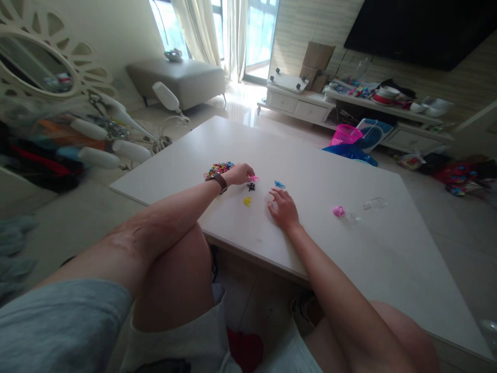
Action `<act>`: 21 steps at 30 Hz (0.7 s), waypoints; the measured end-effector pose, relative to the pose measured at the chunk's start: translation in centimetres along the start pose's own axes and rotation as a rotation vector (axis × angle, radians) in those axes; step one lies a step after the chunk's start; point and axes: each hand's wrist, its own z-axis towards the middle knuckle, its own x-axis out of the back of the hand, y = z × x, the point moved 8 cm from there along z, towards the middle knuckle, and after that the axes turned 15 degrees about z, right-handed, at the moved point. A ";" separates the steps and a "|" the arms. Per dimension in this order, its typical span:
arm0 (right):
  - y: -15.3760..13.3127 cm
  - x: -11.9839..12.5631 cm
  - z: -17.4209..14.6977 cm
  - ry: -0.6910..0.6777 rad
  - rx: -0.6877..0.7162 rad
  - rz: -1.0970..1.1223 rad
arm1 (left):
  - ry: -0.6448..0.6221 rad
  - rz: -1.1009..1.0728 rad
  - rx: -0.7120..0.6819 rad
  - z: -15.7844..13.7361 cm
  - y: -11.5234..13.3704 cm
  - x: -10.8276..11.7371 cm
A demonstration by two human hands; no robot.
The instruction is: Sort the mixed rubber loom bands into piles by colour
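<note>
My left hand (239,175), with a dark watch (219,182) on its wrist, reaches down to a small cluster of pink pieces (254,178). Its fingers are drawn together there; what they pinch is too small to make out. Behind that wrist lies a multicoloured heap of small pieces (221,168), partly covered by the arm. Small groups of black pieces (251,187), yellow pieces (247,201) and blue pieces (279,184) lie between my hands. My right hand (285,208) rests on the table with bent, parted fingers, nearest the blue group.
On the right of the white table (349,269) are a pink cap-like object (338,211) and a clear plastic item (375,203). Beyond the far edge stand a pink basket (345,134) and a cluttered TV cabinet (295,106). A white lamp stand (134,151) is close on the left.
</note>
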 end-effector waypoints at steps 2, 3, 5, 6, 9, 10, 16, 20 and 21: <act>0.1 0.0 0.0 0.001 -0.006 0.005 | -0.008 0.006 0.001 -0.1 0.2 0.2; 0.1 0.0 0.0 0.001 -0.009 0.006 | -0.009 -0.001 0.015 -0.1 0.1 0.5; 0.1 0.0 0.0 0.000 -0.014 0.006 | 0.001 -0.025 0.074 -0.2 -0.4 1.2; 0.1 0.0 0.0 -0.001 -0.017 0.005 | 0.013 -0.038 0.115 -0.2 -0.9 1.7; 0.2 -0.1 0.0 -0.007 -0.022 0.003 | 0.071 -0.069 0.236 -0.8 -2.8 3.7; 0.2 -0.1 0.0 -0.007 -0.023 0.001 | 0.080 -0.085 0.268 -1.1 -3.5 4.2; 0.2 -0.1 0.0 -0.003 -0.021 0.003 | -0.080 -0.042 0.340 -2.5 -6.3 3.5; 0.2 -0.1 0.0 0.001 -0.016 0.002 | -0.143 0.052 0.300 -2.7 -6.1 2.1; 0.2 0.0 0.0 0.004 -0.015 0.000 | -0.134 0.075 0.293 -2.6 -5.9 1.9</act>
